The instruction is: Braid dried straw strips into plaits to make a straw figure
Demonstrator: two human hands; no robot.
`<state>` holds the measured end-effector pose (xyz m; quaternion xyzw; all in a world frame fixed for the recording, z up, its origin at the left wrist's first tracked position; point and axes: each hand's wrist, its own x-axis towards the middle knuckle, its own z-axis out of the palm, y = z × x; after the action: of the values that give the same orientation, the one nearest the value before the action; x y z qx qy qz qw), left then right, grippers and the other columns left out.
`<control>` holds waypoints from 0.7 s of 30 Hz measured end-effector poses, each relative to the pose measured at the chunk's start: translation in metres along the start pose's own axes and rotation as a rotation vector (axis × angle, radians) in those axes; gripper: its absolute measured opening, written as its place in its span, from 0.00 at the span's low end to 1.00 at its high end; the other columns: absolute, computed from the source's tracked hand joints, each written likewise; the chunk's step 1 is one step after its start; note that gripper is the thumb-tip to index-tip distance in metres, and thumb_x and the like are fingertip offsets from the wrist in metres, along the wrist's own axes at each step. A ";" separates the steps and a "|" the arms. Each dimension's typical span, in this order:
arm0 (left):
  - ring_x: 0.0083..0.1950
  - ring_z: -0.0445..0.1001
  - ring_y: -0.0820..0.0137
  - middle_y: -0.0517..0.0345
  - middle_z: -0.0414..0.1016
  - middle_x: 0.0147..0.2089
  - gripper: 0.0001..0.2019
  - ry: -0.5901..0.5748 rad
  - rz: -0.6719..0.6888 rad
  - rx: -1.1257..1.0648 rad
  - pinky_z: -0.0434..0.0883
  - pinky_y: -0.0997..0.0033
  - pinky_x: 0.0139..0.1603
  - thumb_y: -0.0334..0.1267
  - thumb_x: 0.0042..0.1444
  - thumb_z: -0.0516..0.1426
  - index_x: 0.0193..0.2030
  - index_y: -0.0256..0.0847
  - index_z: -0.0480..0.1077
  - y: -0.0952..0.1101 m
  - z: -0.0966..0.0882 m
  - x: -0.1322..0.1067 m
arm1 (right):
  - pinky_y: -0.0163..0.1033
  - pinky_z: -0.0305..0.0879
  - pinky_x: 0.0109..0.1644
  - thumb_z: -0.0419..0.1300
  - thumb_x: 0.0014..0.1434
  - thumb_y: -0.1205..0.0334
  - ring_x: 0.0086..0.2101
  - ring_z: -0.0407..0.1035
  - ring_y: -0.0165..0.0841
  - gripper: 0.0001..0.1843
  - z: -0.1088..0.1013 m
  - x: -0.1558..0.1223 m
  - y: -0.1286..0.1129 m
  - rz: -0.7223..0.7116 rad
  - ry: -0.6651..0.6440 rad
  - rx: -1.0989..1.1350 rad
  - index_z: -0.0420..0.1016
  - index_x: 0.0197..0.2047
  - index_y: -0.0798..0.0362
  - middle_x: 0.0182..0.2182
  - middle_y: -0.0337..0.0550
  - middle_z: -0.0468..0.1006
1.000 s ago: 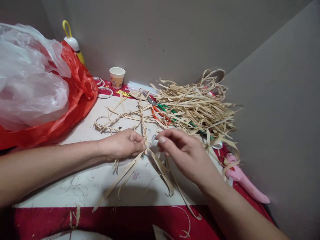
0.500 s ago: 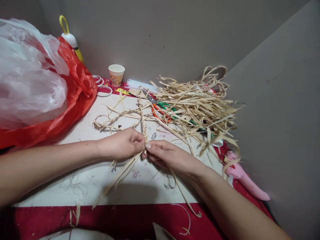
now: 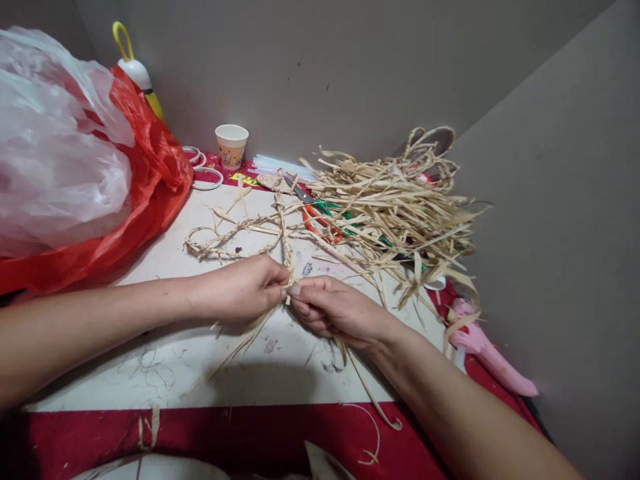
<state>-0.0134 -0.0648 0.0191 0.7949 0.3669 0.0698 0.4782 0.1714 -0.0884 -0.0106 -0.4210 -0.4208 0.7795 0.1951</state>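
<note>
A braided straw cord (image 3: 283,230) runs from the far side of the white board (image 3: 175,347) toward me and curls off to the left. My left hand (image 3: 240,290) pinches the near end of the braid, fingers closed on it. My right hand (image 3: 335,310) meets it from the right, closed on the loose straw strips (image 3: 367,393) that trail from the braid's end toward me. The two hands' fingertips touch at the braid.
A heap of loose straw (image 3: 395,207) lies at the right rear, over orange-handled scissors (image 3: 317,223). A red and clear plastic bag (image 3: 75,173) fills the left. A paper cup (image 3: 231,145), white rings (image 3: 207,178), a pink glue gun (image 3: 487,357) and grey walls surround the board.
My right hand came in from the right and closed on the strips at the braid's end, meeting the left hand. The trailing strips have drawn closer together.
</note>
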 end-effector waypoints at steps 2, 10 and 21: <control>0.25 0.57 0.76 0.65 0.58 0.22 0.09 -0.006 -0.021 0.073 0.53 0.76 0.26 0.32 0.55 0.47 0.24 0.39 0.60 0.003 0.000 -0.001 | 0.28 0.35 0.14 0.57 0.56 0.55 0.12 0.40 0.19 0.19 0.004 0.001 0.002 -0.019 0.052 -0.027 0.58 0.19 0.54 0.12 0.27 0.52; 0.24 0.60 0.72 0.54 0.70 0.24 0.13 0.112 -0.055 0.533 0.52 0.71 0.26 0.36 0.55 0.47 0.25 0.38 0.68 0.012 0.002 -0.006 | 0.29 0.35 0.14 0.54 0.49 0.60 0.11 0.42 0.19 0.14 0.014 0.002 0.007 -0.032 0.201 -0.093 0.59 0.16 0.53 0.09 0.28 0.55; 0.22 0.71 0.63 0.53 0.70 0.22 0.08 0.137 0.134 0.915 0.57 0.70 0.20 0.27 0.53 0.47 0.34 0.36 0.67 0.008 0.035 -0.024 | 0.28 0.34 0.15 0.55 0.52 0.58 0.13 0.38 0.19 0.20 0.021 -0.001 0.008 0.020 0.179 0.105 0.53 0.15 0.52 0.10 0.27 0.49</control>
<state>-0.0109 -0.1074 0.0133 0.9396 0.3386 -0.0159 0.0478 0.1548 -0.1041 -0.0110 -0.4823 -0.3560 0.7617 0.2458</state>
